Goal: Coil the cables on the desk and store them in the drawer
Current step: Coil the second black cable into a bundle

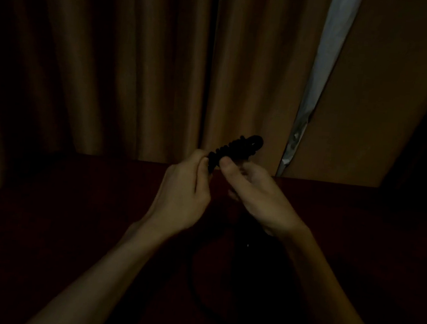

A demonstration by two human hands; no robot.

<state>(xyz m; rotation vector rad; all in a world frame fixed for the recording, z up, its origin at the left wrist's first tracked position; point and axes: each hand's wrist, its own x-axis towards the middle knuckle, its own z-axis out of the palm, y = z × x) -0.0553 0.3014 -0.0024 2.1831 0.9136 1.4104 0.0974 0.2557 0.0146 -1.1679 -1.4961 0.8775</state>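
A black cable bundle [238, 146], wound tight into a short ridged stick, points up and to the right above the dark desk [68, 212]. My left hand [182, 193] pinches its lower end with curled fingers. My right hand [254, 193] grips the bundle from the right, thumb pressed near the same end. A loose length of the black cable [193, 290] hangs down from the hands and curves across the desk toward me, faint in the dim light. No drawer is in view.
Brown curtains [112, 57] hang right behind the desk's far edge, with a narrow pale gap [324, 62] at the right. The room is very dark, so the desk surface shows little detail.
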